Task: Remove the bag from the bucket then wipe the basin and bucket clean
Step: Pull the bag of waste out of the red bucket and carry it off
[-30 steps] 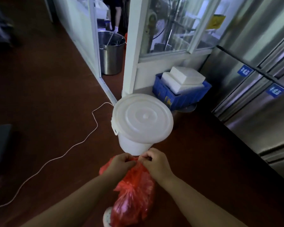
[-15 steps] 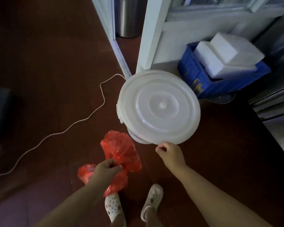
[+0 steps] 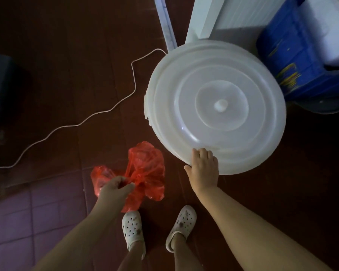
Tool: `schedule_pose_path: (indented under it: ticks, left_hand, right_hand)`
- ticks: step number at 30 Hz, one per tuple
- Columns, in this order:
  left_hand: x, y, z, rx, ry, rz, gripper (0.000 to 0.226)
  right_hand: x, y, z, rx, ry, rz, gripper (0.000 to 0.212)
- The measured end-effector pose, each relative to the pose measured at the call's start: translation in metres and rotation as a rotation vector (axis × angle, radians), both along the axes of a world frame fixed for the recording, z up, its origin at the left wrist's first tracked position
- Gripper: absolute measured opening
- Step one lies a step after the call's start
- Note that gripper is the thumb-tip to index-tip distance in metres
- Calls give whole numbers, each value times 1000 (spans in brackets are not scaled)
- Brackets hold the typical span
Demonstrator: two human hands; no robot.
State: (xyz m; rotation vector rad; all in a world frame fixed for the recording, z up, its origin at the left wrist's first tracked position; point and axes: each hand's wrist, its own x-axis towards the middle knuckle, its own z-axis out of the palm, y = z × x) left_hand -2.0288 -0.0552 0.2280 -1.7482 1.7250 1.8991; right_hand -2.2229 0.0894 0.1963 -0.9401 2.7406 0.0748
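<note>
While the left hand [image 3: 115, 189] pinches the gathered neck of the red bag [image 3: 145, 173] and holds it above the dark red floor [image 3: 67, 75], the right hand [image 3: 203, 169] rests on the near rim of the white lid [image 3: 215, 106], fingers laid over the edge and thumb at its side; whether they curl under the rim is hard to tell. Bag and lid sit apart, the bag to the left of the lid and just beyond the person's feet. One bag, one lid, two white clogs [image 3: 133, 227], one white cord [image 3: 76, 124] snaking across the floor, and one blue crate [image 3: 294, 55] at the upper right can be counted. Beneath the lid the bucket itself is almost wholly hidden, with only a lug showing at the left edge. White foam blocks [image 3: 329, 26] in the crate are cut off by the frame, and a dark shape at the far left is too dim to identify.
</note>
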Motion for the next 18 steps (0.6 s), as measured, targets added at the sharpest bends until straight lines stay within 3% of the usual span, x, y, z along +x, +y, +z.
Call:
schedule_pose_path:
  ticks: [10, 18]
  left_hand:
    - [16, 3, -6, -7, -98, -42, 12]
    - [22, 2, 18, 23, -30, -92, 10]
  right_hand:
    - [-17, 26, 27, -37, 123, 198, 29]
    - [-6, 56, 77, -136, 239, 371, 14]
